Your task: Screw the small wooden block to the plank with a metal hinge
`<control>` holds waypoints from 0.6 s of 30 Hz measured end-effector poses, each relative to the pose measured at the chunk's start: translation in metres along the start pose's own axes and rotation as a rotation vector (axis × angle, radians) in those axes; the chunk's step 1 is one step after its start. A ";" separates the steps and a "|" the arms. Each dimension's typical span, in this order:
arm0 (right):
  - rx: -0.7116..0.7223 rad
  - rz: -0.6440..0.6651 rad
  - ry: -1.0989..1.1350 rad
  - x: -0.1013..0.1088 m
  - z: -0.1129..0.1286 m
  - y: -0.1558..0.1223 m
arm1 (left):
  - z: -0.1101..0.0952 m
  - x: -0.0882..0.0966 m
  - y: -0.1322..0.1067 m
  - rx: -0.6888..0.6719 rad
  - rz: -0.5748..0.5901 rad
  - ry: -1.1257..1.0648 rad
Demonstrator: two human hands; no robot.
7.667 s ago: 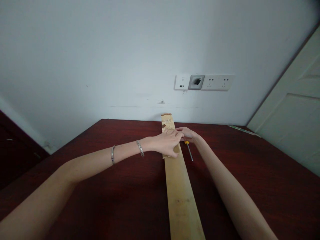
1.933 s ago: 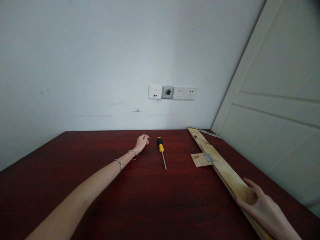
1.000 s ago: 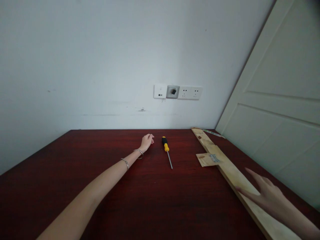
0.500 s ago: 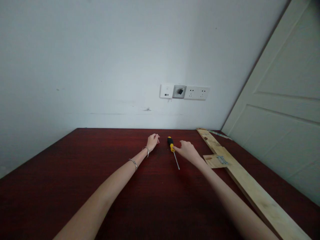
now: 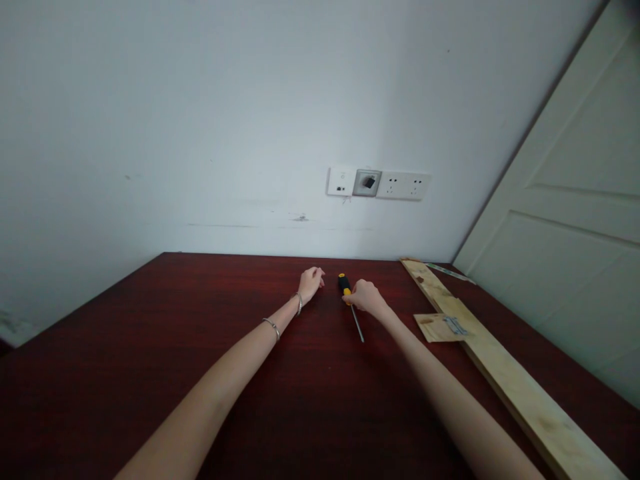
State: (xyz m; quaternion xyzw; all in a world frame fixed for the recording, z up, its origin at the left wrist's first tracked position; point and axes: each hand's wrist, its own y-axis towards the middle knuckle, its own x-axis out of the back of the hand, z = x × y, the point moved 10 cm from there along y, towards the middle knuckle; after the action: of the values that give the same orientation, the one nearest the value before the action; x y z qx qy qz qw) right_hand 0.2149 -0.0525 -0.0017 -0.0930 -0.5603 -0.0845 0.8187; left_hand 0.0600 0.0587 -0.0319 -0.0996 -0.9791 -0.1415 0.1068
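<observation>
A screwdriver [image 5: 344,283] with a black and yellow handle lies on the dark red table, its metal shaft angled toward me. The fingertips of my right hand [image 5: 369,296] are closed around the yellow collar at the base of the handle, partly covering it. To the left of the handle, my left hand [image 5: 311,283] rests on the table with its fingers loosely curled and no object visible in them. Two thin bracelets [image 5: 271,327] circle the left wrist and forearm.
Along the right side of the table [image 5: 150,347] runs a long wooden board [image 5: 520,387]. A small wooden piece with metal hardware [image 5: 443,327] sits at its left edge. Behind are a white wall with sockets [image 5: 404,185] and, to the right, a panelled door [image 5: 565,220].
My right hand has moved in to the screwdriver and its fingers have closed at the collar. The left hand keeps its place on the table. The whole view has shifted slightly.
</observation>
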 end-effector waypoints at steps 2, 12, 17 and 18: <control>-0.011 0.022 0.010 -0.004 -0.002 0.003 | -0.001 0.000 -0.001 0.001 0.000 -0.007; -0.077 0.120 0.042 -0.009 -0.036 0.032 | -0.001 0.001 -0.002 0.019 -0.004 -0.020; -0.123 0.043 -0.039 0.032 -0.079 0.057 | 0.000 0.001 -0.002 0.037 0.001 -0.031; -0.132 0.021 -0.065 0.042 -0.090 0.062 | 0.000 0.001 -0.003 0.038 0.000 -0.033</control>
State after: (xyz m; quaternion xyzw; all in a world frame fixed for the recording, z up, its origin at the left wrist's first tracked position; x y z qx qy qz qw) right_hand 0.3257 -0.0164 0.0020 -0.1555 -0.5786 -0.1095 0.7932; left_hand 0.0584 0.0564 -0.0324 -0.1002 -0.9832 -0.1213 0.0923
